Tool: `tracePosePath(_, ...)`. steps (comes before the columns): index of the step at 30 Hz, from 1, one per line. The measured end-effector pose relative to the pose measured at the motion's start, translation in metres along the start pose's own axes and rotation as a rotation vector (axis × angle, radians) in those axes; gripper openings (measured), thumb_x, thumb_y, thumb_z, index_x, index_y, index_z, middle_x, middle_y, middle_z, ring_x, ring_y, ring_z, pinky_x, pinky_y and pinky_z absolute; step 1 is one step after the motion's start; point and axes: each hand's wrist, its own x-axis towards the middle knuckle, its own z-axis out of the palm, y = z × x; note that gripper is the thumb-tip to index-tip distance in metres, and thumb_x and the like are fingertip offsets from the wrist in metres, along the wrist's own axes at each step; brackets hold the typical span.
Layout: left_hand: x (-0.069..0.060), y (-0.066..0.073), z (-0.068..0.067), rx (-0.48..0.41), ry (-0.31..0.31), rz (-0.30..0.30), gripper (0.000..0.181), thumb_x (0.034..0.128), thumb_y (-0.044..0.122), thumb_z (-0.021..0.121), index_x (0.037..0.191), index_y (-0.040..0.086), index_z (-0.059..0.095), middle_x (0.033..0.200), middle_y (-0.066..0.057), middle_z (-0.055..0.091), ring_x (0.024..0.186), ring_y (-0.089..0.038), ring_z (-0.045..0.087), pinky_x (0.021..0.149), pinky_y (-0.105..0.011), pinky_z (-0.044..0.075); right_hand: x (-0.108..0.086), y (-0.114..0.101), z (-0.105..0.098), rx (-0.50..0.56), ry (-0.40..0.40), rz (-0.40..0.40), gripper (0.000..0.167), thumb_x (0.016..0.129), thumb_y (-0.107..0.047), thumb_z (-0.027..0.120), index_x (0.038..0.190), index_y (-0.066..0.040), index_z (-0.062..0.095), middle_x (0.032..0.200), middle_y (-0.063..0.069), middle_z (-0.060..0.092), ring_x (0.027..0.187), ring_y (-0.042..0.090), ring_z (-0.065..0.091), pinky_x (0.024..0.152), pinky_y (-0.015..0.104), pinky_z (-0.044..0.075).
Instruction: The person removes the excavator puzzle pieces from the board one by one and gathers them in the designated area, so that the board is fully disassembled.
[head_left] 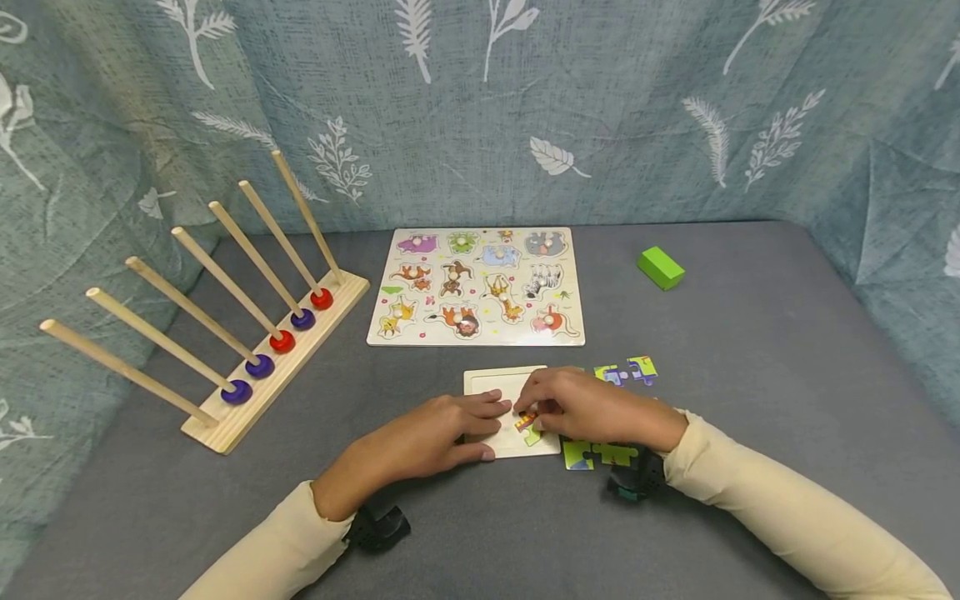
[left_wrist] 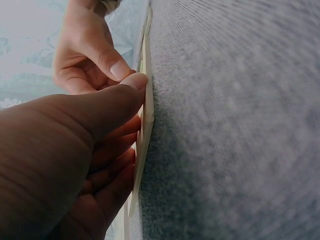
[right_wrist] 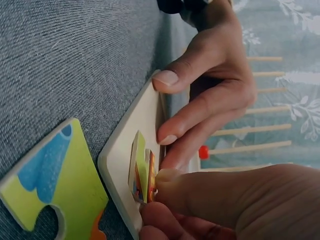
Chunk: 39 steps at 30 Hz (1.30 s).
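My left hand point(head_left: 442, 429) rests on the left side of a small wooden puzzle tray point(head_left: 491, 382), its fingers fairly straight and its thumb at the near edge. Over the tray, my right hand point(head_left: 585, 404) pinches a green, red and yellow jigsaw piece point(head_left: 531, 432) between thumb and fingers. In the right wrist view the jigsaw piece point(right_wrist: 151, 175) stands tilted above the tray's surface point(right_wrist: 125, 150); the fingertips partly hide it. Loose jigsaw pieces point(head_left: 577, 456) lie beside the tray under the right forearm, and others point(head_left: 642, 369) lie behind that hand.
An animal peg puzzle board point(head_left: 472, 287) lies behind the tray. To the left stands a wooden rack point(head_left: 285, 367) with tall dowels and red and purple rings. A green block point(head_left: 661, 268) sits at the back right. A patterned curtain point(head_left: 480, 117) hangs behind the grey table.
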Motion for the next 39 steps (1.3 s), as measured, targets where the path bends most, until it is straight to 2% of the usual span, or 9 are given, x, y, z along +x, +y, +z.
tracePosePath(8, -0.0005, -0.0005, -0.0005, 0.005, -0.005, 0.010, 0.038, 0.0927, 0.020, 0.069, 0.125, 0.001, 0.065, 0.140, -0.011, 0.052, 0.136, -0.025, 0.040, 0.104, -0.043, 0.040, -0.0008, 0.0003, -0.0010, 0.070, -0.017, 0.009, 0.020, 0.088, 0.000, 0.070, 0.105, -0.009, 0.073, 0.094, -0.005, 0.062, 0.074, 0.003, 0.052, 0.065, 0.024, 0.047)
tracePosePath(16, -0.0001, -0.0014, 0.0001, -0.025, -0.023, -0.015, 0.040, 0.0930, 0.021, 0.068, 0.128, 0.004, 0.064, 0.143, -0.006, 0.049, 0.138, -0.023, 0.036, 0.105, -0.042, 0.039, -0.0008, 0.0014, -0.0009, 0.093, 0.034, -0.012, 0.018, 0.089, 0.001, 0.068, 0.105, -0.007, 0.072, 0.099, -0.001, 0.062, 0.079, 0.006, 0.056, 0.069, 0.025, 0.050)
tracePosePath(22, 0.0002, -0.0022, 0.0017, -0.002, -0.019, -0.001, 0.039, 0.0932, 0.022, 0.068, 0.127, 0.003, 0.065, 0.141, -0.009, 0.051, 0.137, -0.024, 0.038, 0.105, -0.043, 0.039, -0.0016, 0.0025, -0.0013, 0.125, 0.048, -0.005, 0.017, 0.087, 0.004, 0.069, 0.099, -0.008, 0.072, 0.091, -0.004, 0.060, 0.076, 0.005, 0.054, 0.066, 0.024, 0.049)
tracePosePath(27, 0.0002, -0.0017, 0.0014, 0.011, -0.007, 0.010, 0.038, 0.0926, 0.021, 0.069, 0.125, 0.001, 0.066, 0.139, -0.011, 0.053, 0.136, -0.026, 0.040, 0.104, -0.044, 0.040, -0.0029, 0.0033, -0.0037, 0.155, 0.027, 0.011, 0.015, 0.087, 0.003, 0.069, 0.097, -0.008, 0.074, 0.086, -0.007, 0.059, 0.075, 0.005, 0.054, 0.066, 0.023, 0.049)
tracePosePath(34, -0.0003, -0.0014, 0.0014, 0.001, -0.008, -0.002, 0.039, 0.0926, 0.020, 0.069, 0.126, 0.000, 0.065, 0.140, -0.011, 0.052, 0.136, -0.025, 0.040, 0.104, -0.043, 0.040, -0.0033, 0.0049, -0.0054, 0.135, -0.003, -0.002, 0.017, 0.087, 0.004, 0.068, 0.098, -0.006, 0.077, 0.085, -0.006, 0.059, 0.075, 0.004, 0.052, 0.065, 0.024, 0.049)
tracePosePath(39, 0.0001, -0.0013, 0.0015, 0.007, -0.007, -0.004, 0.038, 0.0926, 0.021, 0.069, 0.125, 0.001, 0.065, 0.140, -0.011, 0.052, 0.136, -0.025, 0.040, 0.104, -0.043, 0.040, -0.0033, 0.0016, -0.0063, 0.099, -0.016, 0.016, 0.020, 0.088, 0.004, 0.068, 0.104, -0.005, 0.075, 0.087, -0.004, 0.058, 0.074, 0.005, 0.050, 0.064, 0.024, 0.048)
